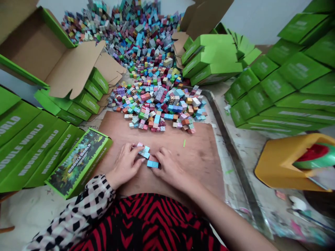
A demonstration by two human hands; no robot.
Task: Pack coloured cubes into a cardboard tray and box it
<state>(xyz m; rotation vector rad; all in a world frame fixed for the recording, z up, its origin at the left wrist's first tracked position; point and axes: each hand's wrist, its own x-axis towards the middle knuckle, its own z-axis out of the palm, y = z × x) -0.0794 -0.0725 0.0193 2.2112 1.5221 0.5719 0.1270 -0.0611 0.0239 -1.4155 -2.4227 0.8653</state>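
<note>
My left hand (126,161) pinches a short row of pale blue and white toy blocks (144,152) between thumb and index finger, just above the brown board (196,167). My right hand (169,164) has its thumb and fingers closed on the right side of a small block piece, blue in front and reddish behind (152,162). The two pieces are close together, near the middle of the board; whether they touch I cannot tell. A checkered sleeve covers my left forearm, while the right forearm is bare.
A large heap of coloured blocks (157,94) spreads behind the board. Green boxes stand stacked at left (34,150) and right (282,83). One printed box (81,162) lies beside my left arm. A yellow container (277,160) stands at right, and a green strip (184,143) lies on the board.
</note>
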